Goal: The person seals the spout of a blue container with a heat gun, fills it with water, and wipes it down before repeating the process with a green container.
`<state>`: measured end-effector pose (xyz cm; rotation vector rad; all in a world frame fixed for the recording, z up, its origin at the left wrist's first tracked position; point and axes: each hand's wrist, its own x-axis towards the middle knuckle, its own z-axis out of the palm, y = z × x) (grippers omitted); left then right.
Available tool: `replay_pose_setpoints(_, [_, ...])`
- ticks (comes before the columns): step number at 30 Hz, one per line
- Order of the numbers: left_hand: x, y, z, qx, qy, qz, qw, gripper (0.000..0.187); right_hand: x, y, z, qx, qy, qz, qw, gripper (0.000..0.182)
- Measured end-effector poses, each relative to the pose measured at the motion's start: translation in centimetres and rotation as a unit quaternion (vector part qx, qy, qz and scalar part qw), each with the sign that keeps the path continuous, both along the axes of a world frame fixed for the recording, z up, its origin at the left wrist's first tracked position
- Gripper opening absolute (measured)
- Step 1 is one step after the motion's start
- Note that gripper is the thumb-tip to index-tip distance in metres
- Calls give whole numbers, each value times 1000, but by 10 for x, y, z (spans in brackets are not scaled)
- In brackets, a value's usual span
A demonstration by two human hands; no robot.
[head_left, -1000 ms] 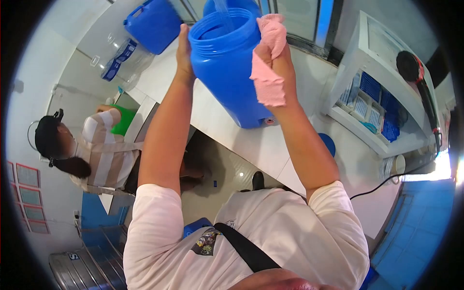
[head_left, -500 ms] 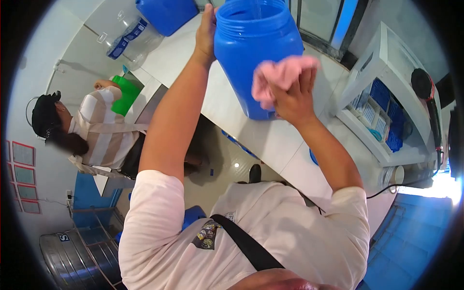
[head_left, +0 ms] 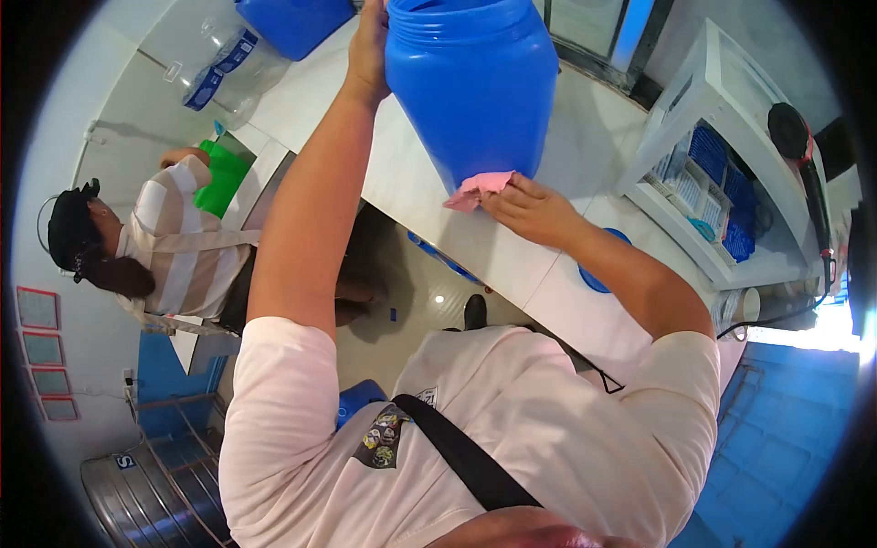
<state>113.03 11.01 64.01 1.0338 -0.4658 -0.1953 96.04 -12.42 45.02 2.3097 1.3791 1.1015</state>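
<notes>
A large blue plastic jerrycan (head_left: 470,100) with a wide, threaded open mouth stands tilted in view on the white-tiled counter (head_left: 585,173). My left hand (head_left: 368,55) grips its left side near the mouth, the fingers partly hidden behind it. Against the lower end of the jerrycan, my right hand (head_left: 534,212) presses a pink cloth (head_left: 480,189), fingers closed over it. Beside my right forearm lies a round blue lid (head_left: 596,278), partly covered by the arm.
Clear plastic bottles (head_left: 224,78) and another blue container (head_left: 297,23) stand at upper left. At left a co-worker (head_left: 183,228) is beside a green container (head_left: 222,178). A white rack (head_left: 703,119) with baskets and a black-red corded tool (head_left: 808,173) are at right.
My right hand has moved the pink cloth from the jerrycan's side down to its lower end. The jerrycan and my left hand appear slightly further left and up in view.
</notes>
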Motion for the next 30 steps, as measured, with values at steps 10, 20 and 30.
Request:
replay_pose_setpoints(10, [21,14,-15,3,5,69,998,58,-6,-5,110,533,187,-5,825,39])
replay_pose_setpoints(20, [-7,-3,0,30,-20,74,997,66,17,64,123,685,67,166,706,43])
replay_pose_setpoints(30, [3,3,-9,-16,12,53,998,62,124,-5,188,674,367,206,607,44])
